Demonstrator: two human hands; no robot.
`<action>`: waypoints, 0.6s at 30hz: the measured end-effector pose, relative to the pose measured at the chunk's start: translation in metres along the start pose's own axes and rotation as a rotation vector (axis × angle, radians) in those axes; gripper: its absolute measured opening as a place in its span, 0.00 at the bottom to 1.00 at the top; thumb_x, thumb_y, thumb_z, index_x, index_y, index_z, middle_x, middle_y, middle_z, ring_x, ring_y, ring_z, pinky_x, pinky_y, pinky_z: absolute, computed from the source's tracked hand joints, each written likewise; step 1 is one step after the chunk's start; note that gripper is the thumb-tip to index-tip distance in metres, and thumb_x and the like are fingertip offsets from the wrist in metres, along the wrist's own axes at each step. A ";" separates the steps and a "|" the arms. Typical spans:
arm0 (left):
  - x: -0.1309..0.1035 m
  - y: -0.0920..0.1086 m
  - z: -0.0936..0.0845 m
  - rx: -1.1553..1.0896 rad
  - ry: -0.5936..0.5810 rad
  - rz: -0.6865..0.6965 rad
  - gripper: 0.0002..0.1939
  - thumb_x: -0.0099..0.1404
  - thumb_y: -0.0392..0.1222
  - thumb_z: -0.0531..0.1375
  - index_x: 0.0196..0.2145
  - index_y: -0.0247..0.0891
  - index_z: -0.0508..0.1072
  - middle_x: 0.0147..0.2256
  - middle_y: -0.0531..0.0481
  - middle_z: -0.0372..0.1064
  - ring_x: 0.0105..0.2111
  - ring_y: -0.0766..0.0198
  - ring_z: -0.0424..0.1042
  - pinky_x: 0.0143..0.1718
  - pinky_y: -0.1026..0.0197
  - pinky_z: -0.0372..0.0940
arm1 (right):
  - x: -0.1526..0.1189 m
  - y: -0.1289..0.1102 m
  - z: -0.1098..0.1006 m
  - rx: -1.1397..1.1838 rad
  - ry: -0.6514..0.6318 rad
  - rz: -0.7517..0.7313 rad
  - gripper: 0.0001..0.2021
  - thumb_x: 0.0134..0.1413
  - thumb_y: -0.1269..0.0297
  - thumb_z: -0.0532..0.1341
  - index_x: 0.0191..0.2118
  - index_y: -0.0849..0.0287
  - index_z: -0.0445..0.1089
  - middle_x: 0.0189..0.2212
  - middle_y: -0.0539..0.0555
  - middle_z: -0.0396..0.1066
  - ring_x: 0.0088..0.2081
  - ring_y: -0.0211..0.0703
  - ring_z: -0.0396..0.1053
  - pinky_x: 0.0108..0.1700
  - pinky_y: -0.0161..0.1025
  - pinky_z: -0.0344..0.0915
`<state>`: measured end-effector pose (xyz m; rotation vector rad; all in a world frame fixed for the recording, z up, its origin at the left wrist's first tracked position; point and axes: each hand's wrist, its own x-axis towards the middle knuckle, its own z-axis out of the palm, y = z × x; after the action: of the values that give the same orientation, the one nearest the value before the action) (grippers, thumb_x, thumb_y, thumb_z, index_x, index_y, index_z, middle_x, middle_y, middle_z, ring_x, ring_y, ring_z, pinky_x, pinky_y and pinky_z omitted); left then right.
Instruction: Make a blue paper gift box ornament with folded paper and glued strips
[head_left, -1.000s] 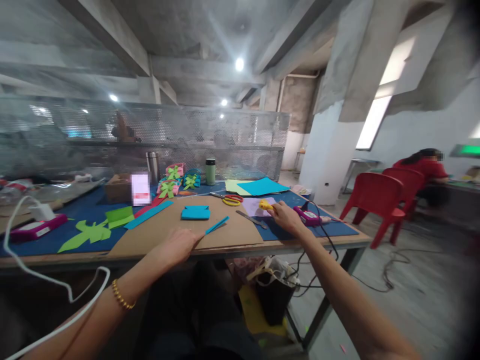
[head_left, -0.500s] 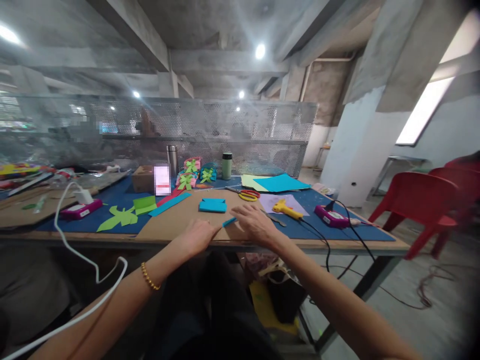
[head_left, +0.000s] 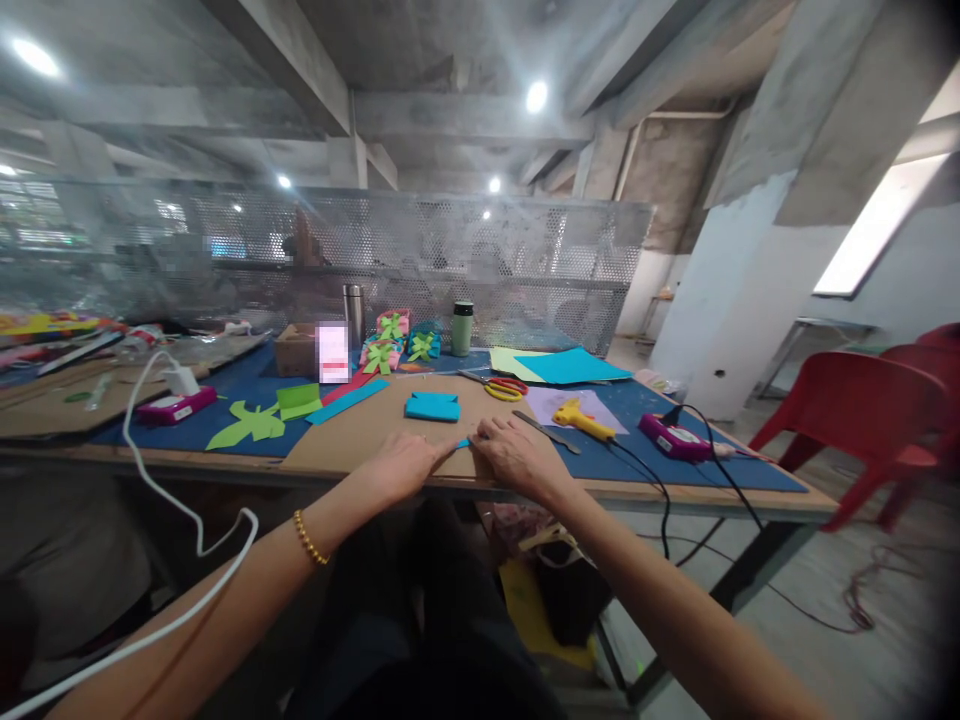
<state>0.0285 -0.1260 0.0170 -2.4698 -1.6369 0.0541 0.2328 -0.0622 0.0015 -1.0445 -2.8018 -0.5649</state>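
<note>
Between my hands a narrow blue paper strip (head_left: pixel 463 443) lies low over the cardboard sheet (head_left: pixel 360 437), near the table's front edge. My left hand (head_left: pixel 407 462) has its fingers closed on the strip's left end. At the right end, my right hand (head_left: pixel 514 452) has its fingers bent and pressed down on the same strip, covering that part. A folded blue paper piece (head_left: pixel 433 406) sits on the cardboard just beyond both hands. Scissors with red and yellow handles (head_left: pixel 506 389) lie farther back, and a metal tweezer-like tool (head_left: pixel 547 432) rests right of my right hand.
A yellow hot glue gun (head_left: pixel 581 418) lies on lilac paper at the right, its cord hanging over the edge. Purple power blocks (head_left: pixel 671 436) stand at both sides. Green paper cut-outs (head_left: pixel 246 425), a blue strip (head_left: pixel 349 401), a green bottle (head_left: pixel 463 329) and blue sheets (head_left: pixel 577 366) surround the cardboard.
My right hand has lowered, its fingers curling down onto the strip, which now lies flatter and shows less. The view has shifted slightly left.
</note>
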 end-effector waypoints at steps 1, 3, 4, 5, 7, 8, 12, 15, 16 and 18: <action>0.001 0.000 -0.002 -0.001 -0.010 -0.002 0.35 0.67 0.27 0.51 0.68 0.51 0.56 0.43 0.36 0.78 0.42 0.46 0.77 0.39 0.54 0.65 | 0.000 0.000 0.000 -0.002 -0.010 0.001 0.15 0.66 0.73 0.52 0.51 0.61 0.72 0.46 0.62 0.69 0.46 0.49 0.64 0.47 0.43 0.53; 0.004 0.000 -0.003 -0.017 -0.021 -0.002 0.34 0.66 0.27 0.52 0.66 0.51 0.61 0.43 0.36 0.78 0.42 0.45 0.77 0.40 0.54 0.66 | 0.000 0.001 0.000 0.004 -0.014 0.010 0.14 0.65 0.73 0.52 0.49 0.60 0.73 0.45 0.61 0.69 0.46 0.49 0.64 0.46 0.43 0.53; 0.006 0.000 -0.003 -0.031 -0.020 -0.001 0.33 0.66 0.27 0.53 0.65 0.51 0.63 0.42 0.36 0.78 0.42 0.44 0.77 0.40 0.53 0.66 | -0.001 0.003 0.001 0.007 -0.002 0.017 0.14 0.66 0.73 0.52 0.48 0.59 0.73 0.44 0.60 0.70 0.45 0.48 0.65 0.46 0.42 0.53; 0.007 -0.001 -0.002 -0.045 -0.017 -0.002 0.33 0.65 0.28 0.54 0.64 0.51 0.64 0.42 0.36 0.78 0.42 0.44 0.77 0.40 0.52 0.67 | -0.001 0.007 0.004 0.008 0.015 0.023 0.13 0.65 0.73 0.52 0.47 0.59 0.73 0.44 0.59 0.70 0.45 0.48 0.65 0.47 0.42 0.53; 0.011 -0.002 0.000 -0.058 -0.009 -0.009 0.32 0.65 0.29 0.56 0.64 0.53 0.65 0.42 0.36 0.78 0.41 0.44 0.77 0.41 0.51 0.67 | -0.001 0.016 0.011 0.007 0.046 0.038 0.12 0.65 0.72 0.53 0.45 0.59 0.74 0.42 0.59 0.71 0.45 0.49 0.65 0.47 0.42 0.52; 0.012 -0.003 0.002 -0.054 -0.009 -0.009 0.33 0.64 0.29 0.57 0.64 0.53 0.65 0.42 0.37 0.78 0.42 0.44 0.77 0.41 0.50 0.67 | -0.001 0.022 0.015 0.006 0.050 0.045 0.11 0.64 0.71 0.54 0.44 0.60 0.74 0.42 0.59 0.71 0.45 0.49 0.65 0.47 0.43 0.52; 0.014 -0.004 0.003 -0.009 -0.036 0.005 0.33 0.65 0.32 0.56 0.65 0.54 0.62 0.43 0.38 0.78 0.43 0.45 0.77 0.41 0.51 0.68 | 0.000 0.043 0.025 0.040 0.057 0.071 0.09 0.60 0.71 0.58 0.40 0.62 0.76 0.38 0.59 0.72 0.43 0.49 0.66 0.46 0.42 0.52; 0.012 -0.003 0.001 -0.001 -0.032 0.013 0.30 0.67 0.33 0.53 0.65 0.55 0.63 0.43 0.39 0.78 0.43 0.46 0.77 0.41 0.52 0.68 | -0.001 0.055 0.022 0.081 0.160 0.150 0.14 0.60 0.74 0.56 0.46 0.61 0.76 0.43 0.60 0.73 0.46 0.50 0.65 0.46 0.42 0.53; 0.011 -0.002 0.000 -0.003 -0.027 0.010 0.30 0.68 0.32 0.52 0.64 0.55 0.63 0.43 0.39 0.78 0.43 0.46 0.77 0.41 0.52 0.67 | -0.002 0.057 0.020 0.084 0.201 0.181 0.16 0.60 0.76 0.55 0.49 0.62 0.75 0.45 0.61 0.73 0.48 0.50 0.65 0.46 0.43 0.53; 0.009 -0.001 -0.001 -0.009 -0.021 -0.006 0.30 0.68 0.32 0.51 0.64 0.56 0.63 0.43 0.39 0.79 0.43 0.45 0.77 0.40 0.52 0.67 | -0.002 0.057 0.017 0.087 0.264 0.195 0.19 0.59 0.78 0.54 0.52 0.62 0.74 0.49 0.61 0.72 0.50 0.51 0.64 0.47 0.43 0.53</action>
<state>0.0316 -0.1171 0.0186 -2.4787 -1.6567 0.0727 0.2716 -0.0169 0.0028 -1.1191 -2.4418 -0.5110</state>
